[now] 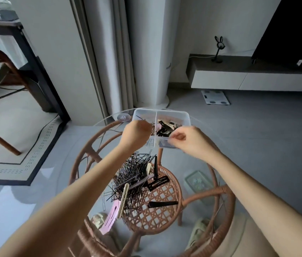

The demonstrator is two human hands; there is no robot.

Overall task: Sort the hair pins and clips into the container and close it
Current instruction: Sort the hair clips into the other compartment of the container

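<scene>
A clear plastic container (183, 115) with divider walls sits at the far side of a round glass-topped desk (220, 138) with a woven rattan frame. Its far right compartment holds a jumble of black and cream hair clips (167, 127), and thin black pins lie in the far left compartment, partly hidden behind the left hand (137, 131). That hand hovers over the near left part of the container with its fingers curled down and out of sight, so whether it grips anything cannot be told. The right hand (189, 140) is at the container's near right edge, thumb and forefinger pressed together as if pinching something very small (too blurred to identify). Nearer on the glass, between the two forearms, lies a large tangled heap of black bobby pins (135, 175) mixed with several clips: a long black pointed clip (155, 168) standing across the heap, a black rectangular snap clip (158, 183) just to its right, another black pointed clip (162, 204) lying apart on the near right, a cream ridged clip (124, 198), and a pink flat snap clip (110, 218) at the near left.
</scene>
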